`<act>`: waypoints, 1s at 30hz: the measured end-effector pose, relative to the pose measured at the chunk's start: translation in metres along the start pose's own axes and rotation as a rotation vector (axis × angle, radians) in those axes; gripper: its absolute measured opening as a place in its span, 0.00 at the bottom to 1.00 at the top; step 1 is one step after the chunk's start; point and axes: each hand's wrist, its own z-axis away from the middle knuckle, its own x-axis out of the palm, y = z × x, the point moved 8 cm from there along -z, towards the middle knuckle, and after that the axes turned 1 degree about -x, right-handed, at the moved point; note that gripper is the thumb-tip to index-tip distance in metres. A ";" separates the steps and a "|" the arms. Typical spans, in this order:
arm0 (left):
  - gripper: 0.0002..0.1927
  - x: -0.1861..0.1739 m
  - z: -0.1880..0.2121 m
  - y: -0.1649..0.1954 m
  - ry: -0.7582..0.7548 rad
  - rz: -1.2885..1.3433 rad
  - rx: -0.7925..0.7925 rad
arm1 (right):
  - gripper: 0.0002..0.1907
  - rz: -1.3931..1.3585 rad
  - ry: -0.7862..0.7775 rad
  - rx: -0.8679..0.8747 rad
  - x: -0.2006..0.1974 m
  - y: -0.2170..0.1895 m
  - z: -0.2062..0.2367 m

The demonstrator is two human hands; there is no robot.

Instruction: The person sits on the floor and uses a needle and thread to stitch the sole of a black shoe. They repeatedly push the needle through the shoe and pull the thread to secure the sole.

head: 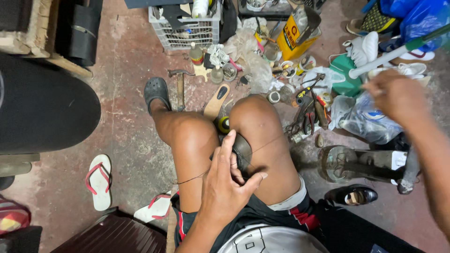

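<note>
Left hand presses the dark leather shoe between the knees; right hand, pinching thin dark thread, should pull taut, steadily.

Shoe: dark, smooth, dull-sheened leather, with thin dark thread across the knee. Floor: rough, matt, stained concrete. Hammer: wooden handle, dull metal head. Crate: grey plastic lattice. Bags: clear, glossy plastic film. Clog: matt black rubber.
</note>
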 end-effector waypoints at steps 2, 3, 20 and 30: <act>0.53 -0.001 0.000 0.003 -0.011 0.010 -0.001 | 0.16 0.180 -0.011 0.257 -0.014 0.060 0.006; 0.53 -0.001 0.000 0.004 -0.016 0.015 0.001 | 0.16 0.162 0.015 0.323 -0.018 0.068 0.010; 0.35 -0.051 0.024 -0.020 0.067 -0.120 -0.029 | 0.24 -1.833 -0.320 0.044 0.002 -0.245 0.089; 0.28 -0.097 0.102 -0.168 0.502 0.249 -0.332 | 0.34 -0.876 -0.215 -0.076 0.010 -0.291 0.080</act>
